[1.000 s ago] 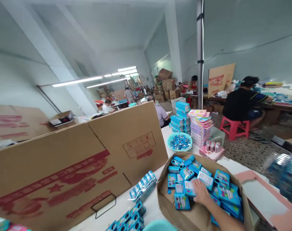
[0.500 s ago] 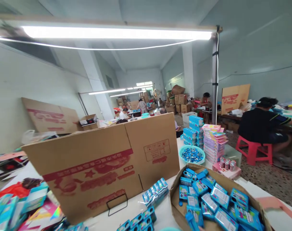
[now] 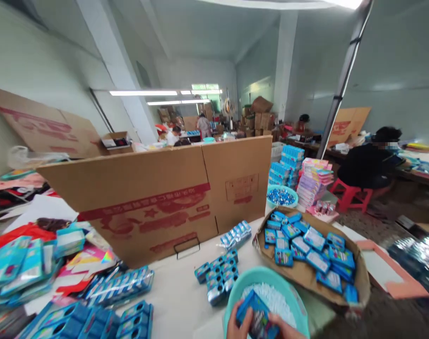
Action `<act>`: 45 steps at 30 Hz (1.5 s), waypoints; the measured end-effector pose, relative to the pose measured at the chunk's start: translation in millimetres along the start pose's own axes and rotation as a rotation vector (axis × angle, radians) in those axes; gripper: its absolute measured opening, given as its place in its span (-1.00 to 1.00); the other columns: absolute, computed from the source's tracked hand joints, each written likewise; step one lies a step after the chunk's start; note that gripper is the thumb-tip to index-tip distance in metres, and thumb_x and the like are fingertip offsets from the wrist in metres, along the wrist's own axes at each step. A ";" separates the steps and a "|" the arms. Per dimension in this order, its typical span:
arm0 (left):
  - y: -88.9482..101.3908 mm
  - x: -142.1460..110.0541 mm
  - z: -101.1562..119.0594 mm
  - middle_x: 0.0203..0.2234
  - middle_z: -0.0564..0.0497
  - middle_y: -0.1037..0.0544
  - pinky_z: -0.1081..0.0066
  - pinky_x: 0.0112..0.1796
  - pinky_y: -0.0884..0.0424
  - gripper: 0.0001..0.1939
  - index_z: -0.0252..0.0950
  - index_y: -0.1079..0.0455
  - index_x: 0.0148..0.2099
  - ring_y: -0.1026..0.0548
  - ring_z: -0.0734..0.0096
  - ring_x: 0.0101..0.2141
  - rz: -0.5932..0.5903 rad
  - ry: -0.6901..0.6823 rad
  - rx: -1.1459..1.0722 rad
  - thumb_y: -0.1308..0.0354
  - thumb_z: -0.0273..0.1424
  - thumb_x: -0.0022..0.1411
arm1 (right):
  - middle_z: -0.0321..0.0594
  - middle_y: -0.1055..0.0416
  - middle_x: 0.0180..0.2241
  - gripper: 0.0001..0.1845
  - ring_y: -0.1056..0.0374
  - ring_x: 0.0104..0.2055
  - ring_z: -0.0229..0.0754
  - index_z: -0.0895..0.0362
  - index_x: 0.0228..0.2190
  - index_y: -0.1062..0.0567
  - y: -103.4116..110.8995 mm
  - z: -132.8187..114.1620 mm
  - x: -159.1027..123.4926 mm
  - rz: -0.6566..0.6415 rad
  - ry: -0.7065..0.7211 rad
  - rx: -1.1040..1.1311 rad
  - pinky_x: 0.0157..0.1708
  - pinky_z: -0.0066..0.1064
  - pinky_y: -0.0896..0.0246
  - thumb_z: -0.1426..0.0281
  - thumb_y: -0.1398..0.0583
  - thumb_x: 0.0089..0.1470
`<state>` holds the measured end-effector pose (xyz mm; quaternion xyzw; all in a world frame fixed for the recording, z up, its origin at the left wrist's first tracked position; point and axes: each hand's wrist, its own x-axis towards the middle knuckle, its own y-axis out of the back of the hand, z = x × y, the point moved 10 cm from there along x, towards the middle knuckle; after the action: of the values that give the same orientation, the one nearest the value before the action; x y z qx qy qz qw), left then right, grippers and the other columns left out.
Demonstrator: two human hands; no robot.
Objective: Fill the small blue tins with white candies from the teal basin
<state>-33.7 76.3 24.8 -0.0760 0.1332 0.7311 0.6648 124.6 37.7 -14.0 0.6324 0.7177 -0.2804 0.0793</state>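
At the bottom edge my left hand point(image 3: 238, 326) and my right hand point(image 3: 285, 328) are both closed on a small blue printed box point(image 3: 252, 306). The box is tilted over a teal basin point(image 3: 232, 293) of small white pieces point(image 3: 276, 297); its lower part leaves the picture. To the right of the basin a cardboard tray point(image 3: 363, 278) holds many similar blue boxes point(image 3: 315, 238). Left of the basin, blue boxes with round holes point(image 3: 221, 278) stand grouped on the white table point(image 3: 175, 292). Behind them lies a clear-wrapped row of blue boxes point(image 3: 236, 234).
A tall cardboard sheet point(image 3: 165, 197) stands across the table. Blue packs point(image 3: 14, 266) pile up on the left. Beyond the tray are a second basin point(image 3: 282, 197), stacked blue boxes point(image 3: 292, 162) and pink boxes point(image 3: 311, 183). A person point(image 3: 364, 162) sits at the right.
The view has tilted down, bringing the near basin and both my hands into sight. My hands now hold a blue box over the basin.
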 end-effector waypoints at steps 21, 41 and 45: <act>38.7 -5.6 -83.5 -0.42 -0.06 -0.52 0.32 -0.28 -0.33 -0.40 -0.36 -0.36 -0.26 -0.45 0.25 -0.35 -0.232 0.250 0.107 -0.24 0.05 -0.17 | -0.10 -0.51 -0.30 -0.60 -0.38 -0.23 -0.05 0.18 -0.37 -0.52 42.9 78.0 -43.0 0.520 -0.078 -0.814 -0.21 -0.32 -0.19 0.16 -0.03 0.05; 56.5 -18.7 -75.2 -0.48 0.06 -0.47 0.39 -0.33 -0.30 -0.44 -0.32 -0.36 -0.26 -0.39 0.37 -0.42 0.038 0.268 0.225 -0.24 0.05 -0.15 | 0.09 -0.25 0.06 -0.60 -0.10 0.13 0.10 0.28 -0.03 -0.36 100.0 16.6 43.1 0.167 -0.093 -1.361 0.11 -0.16 0.04 0.46 -0.12 0.06; 54.4 -43.0 -88.0 -0.44 0.03 -0.46 0.36 -0.29 -0.31 -0.45 -0.33 -0.37 -0.25 -0.40 0.34 -0.37 0.083 0.309 0.247 -0.21 0.04 -0.11 | 0.10 -0.14 0.16 -0.53 0.01 0.21 0.05 0.32 0.05 -0.27 97.3 24.1 86.0 0.061 -0.049 -1.361 0.19 -0.19 0.20 0.61 -0.05 0.06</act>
<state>-89.0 4.9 -41.5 -0.0994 0.3253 0.7156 0.6101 195.3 104.0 -103.8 0.4551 0.7141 0.2214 0.4836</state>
